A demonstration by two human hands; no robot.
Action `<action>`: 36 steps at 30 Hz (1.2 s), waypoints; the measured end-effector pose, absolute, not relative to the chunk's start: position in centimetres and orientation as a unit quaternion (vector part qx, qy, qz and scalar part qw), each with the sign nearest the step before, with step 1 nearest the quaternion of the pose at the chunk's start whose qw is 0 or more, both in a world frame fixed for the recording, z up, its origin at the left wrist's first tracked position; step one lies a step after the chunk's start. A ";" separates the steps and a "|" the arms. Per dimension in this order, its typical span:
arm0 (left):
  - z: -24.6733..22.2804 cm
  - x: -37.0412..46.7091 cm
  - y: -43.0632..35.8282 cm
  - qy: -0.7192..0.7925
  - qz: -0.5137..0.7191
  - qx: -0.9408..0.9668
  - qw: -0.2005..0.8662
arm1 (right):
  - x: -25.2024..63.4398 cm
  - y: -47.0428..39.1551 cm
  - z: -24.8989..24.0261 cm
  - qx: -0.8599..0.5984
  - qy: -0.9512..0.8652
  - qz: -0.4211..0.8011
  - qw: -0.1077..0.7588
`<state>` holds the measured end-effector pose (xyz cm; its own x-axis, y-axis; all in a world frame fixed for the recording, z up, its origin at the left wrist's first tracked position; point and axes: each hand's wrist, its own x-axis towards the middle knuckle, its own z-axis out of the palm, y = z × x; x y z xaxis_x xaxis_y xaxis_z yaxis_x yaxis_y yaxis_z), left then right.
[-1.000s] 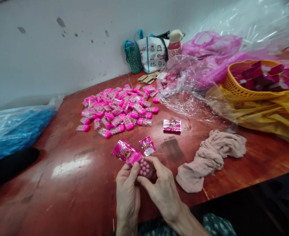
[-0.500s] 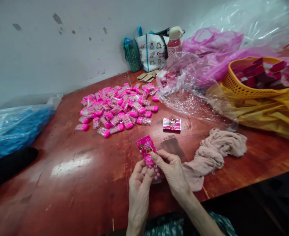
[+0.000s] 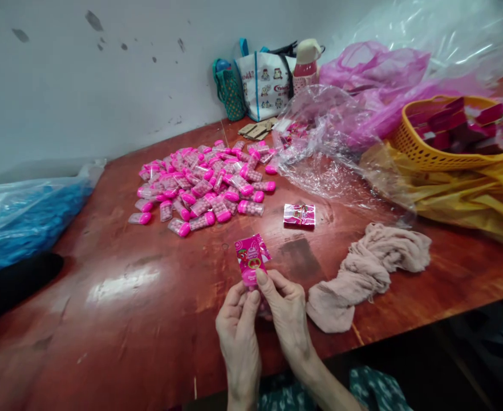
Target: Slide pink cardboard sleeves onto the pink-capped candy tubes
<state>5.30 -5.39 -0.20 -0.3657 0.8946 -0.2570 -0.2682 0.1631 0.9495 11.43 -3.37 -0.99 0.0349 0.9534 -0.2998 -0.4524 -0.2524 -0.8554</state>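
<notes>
Close to the front edge of the table, both my hands are closed around one small clear bottle of pink candy balls (image 3: 265,310), mostly hidden behind the fingers. A pink printed label (image 3: 250,255) stands up from the bottle's top, with part of a second printed flap showing behind its right side. My left hand (image 3: 240,328) grips the bottle from the left, thumb upward. With its thumb on the lower part of the label, my right hand (image 3: 289,311) pinches it from the right. Just beyond lies a flat stack of pink-and-white printed labels (image 3: 299,216).
A pile of pink-capped candy bottles (image 3: 204,185) lies ahead on the red table. To the right are a crumpled beige cloth (image 3: 369,268), clear plastic film (image 3: 324,154) and a yellow basket (image 3: 431,157) of printed pieces. A bag of blue items (image 3: 33,220) sits left.
My hands have moved slightly left and closer together with the bottle and label. A second flap now shows behind the label, and less of the candy is visible. The view has shifted slightly.
</notes>
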 end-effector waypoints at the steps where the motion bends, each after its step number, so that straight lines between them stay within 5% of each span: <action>1: -0.1 5.1 -5.2 0.584 0.587 0.276 0.489 | 11.5 -3.3 -1.0 -0.456 -0.270 0.648 0.547; 9: 0.3 4.3 -4.9 0.557 0.545 0.322 0.538 | 13.8 -1.9 -0.5 -0.379 -0.309 0.696 0.526; 19: 0.6 4.6 -5.8 0.595 0.585 0.275 0.478 | 10.5 -4.7 -1.0 -0.456 -0.240 0.637 0.573; 30: 0.4 4.4 -5.2 0.585 0.502 0.314 0.554 | 13.9 -2.0 -0.7 -0.414 -0.295 0.713 0.484; 36: 0.3 5.0 -5.4 0.616 0.530 0.287 0.507 | 12.5 -2.9 -1.1 -0.462 -0.261 0.699 0.479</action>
<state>5.01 -5.43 0.28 -0.3207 0.8917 -0.3194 -0.1843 0.2720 0.9445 12.50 -2.90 -1.08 -0.1139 0.9112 -0.3960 -0.4286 -0.4047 -0.8078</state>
